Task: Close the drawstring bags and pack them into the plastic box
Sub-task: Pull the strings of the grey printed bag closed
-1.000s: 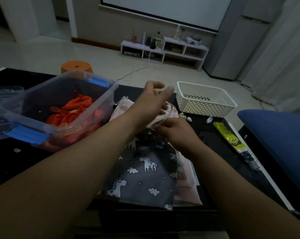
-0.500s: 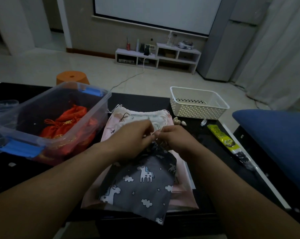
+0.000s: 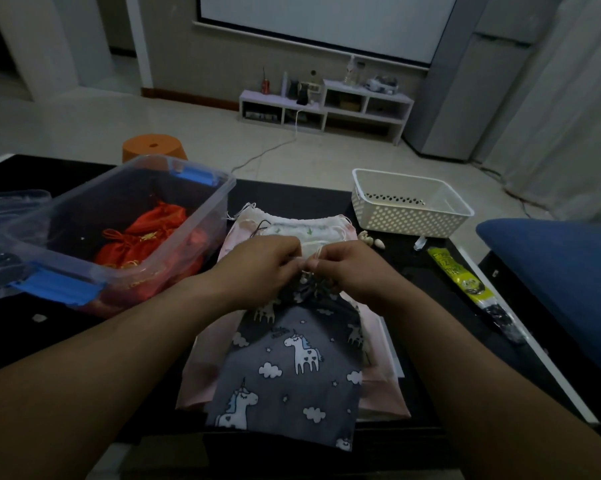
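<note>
- While its white cords (image 3: 308,271) are pinched by curled fingers (image 3: 285,252) of left hand (image 3: 257,268) and right hand (image 3: 354,271), the grey unicorn-print cloth drawstring bag (image 3: 292,368) is cinched.
- Risk: mouth left gaping if cords are slipped.

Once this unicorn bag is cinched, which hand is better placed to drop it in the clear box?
Probably left. The plastic box sits left of the left hand and forearm; the right hand would have to cross over. Both pinch the neck of the grey unicorn bag.
</note>
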Demonstrator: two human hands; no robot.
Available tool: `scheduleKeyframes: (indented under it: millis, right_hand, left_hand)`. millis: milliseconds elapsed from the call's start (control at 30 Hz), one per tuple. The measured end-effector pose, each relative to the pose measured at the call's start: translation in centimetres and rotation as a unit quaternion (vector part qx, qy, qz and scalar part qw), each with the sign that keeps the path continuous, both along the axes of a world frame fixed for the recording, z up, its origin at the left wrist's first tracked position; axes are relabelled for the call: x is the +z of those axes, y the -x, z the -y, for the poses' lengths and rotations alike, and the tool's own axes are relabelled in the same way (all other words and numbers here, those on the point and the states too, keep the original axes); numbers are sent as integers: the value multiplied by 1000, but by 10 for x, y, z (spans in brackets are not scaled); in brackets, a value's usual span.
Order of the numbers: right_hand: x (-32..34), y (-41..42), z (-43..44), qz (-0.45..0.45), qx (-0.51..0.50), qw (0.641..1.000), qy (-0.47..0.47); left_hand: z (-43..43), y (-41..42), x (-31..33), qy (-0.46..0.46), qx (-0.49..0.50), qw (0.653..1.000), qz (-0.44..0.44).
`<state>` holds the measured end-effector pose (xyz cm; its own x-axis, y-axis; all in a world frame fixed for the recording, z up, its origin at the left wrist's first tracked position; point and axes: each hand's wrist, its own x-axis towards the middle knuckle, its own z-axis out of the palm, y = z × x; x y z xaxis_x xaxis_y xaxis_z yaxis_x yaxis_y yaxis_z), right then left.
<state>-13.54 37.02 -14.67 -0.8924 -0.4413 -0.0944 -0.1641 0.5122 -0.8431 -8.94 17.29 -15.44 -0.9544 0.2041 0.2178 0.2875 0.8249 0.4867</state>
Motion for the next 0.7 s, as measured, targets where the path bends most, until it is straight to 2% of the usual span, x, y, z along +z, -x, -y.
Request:
scheduleKeyframes:
  millis: [67, 133, 233, 300, 367, 500, 700]
  right_hand:
    - [-1, 1, 2, 17, -12, 1000, 16]
    - [-2, 3, 2, 47, -26, 997, 58]
    - [-2, 6, -2, 63, -50, 992, 98]
    - [-3, 6, -5, 51, -47, 994, 86]
    - [-4, 5, -6, 26, -35, 997, 60]
    - [-1, 1, -6, -4, -9, 999, 48]
    - [-2, -2, -5, -53, -6, 998, 18]
  left_hand:
    - [-2, -1, 7, 15, 20, 999, -30]
    - [-6, -2, 15, 29, 35, 999, -13]
    - [-17, -6, 18, 9, -6, 995, 101]
    - [-23, -10, 11, -16, -33, 986, 162]
    - [-23, -10, 3, -67, -20, 981, 182]
    - [-18, -4, 3, -241, 37, 948, 203]
    - [-20, -1, -2, -339, 43, 912, 225]
